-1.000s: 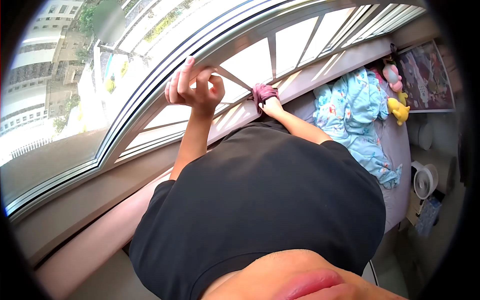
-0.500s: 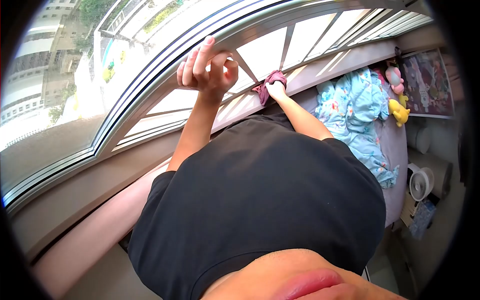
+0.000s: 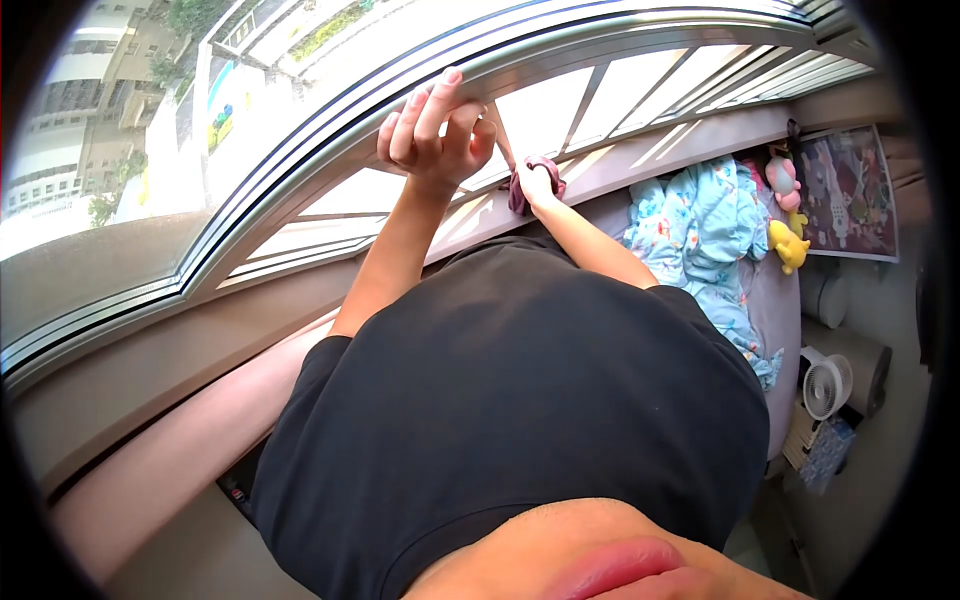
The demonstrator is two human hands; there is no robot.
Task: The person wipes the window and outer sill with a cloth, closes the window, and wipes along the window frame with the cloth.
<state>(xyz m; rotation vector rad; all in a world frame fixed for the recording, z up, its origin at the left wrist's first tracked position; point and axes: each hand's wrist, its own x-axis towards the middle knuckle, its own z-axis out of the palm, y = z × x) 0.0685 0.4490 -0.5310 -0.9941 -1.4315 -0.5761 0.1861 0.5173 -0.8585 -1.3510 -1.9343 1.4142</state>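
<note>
Wrapped around a dark maroon cloth (image 3: 518,196), my right hand (image 3: 537,182) is at the inner sill beside the lower end of a window bar. Cloth shows on both sides of the fingers. Higher up and to the left, my left hand (image 3: 437,140) is raised against the curved window frame (image 3: 345,140). Its fingers are loosely bent and apart, with the index fingertip at the frame and the thumb separate. Nothing is visible in it. Whether the fingertips press on the frame cannot be made out.
A light blue patterned blanket (image 3: 700,225) lies on the bed (image 3: 782,350) at the right. Beside it are a yellow plush toy (image 3: 789,247), a pink plush toy (image 3: 783,182) and a poster (image 3: 848,190). A white fan (image 3: 827,387) stands at the lower right. Buildings show through the glass.
My left hand has shifted right in view, nearer to my right hand. My right hand has moved slightly up, still holding the cloth, which now bunches on both sides of it. The view has shifted.
</note>
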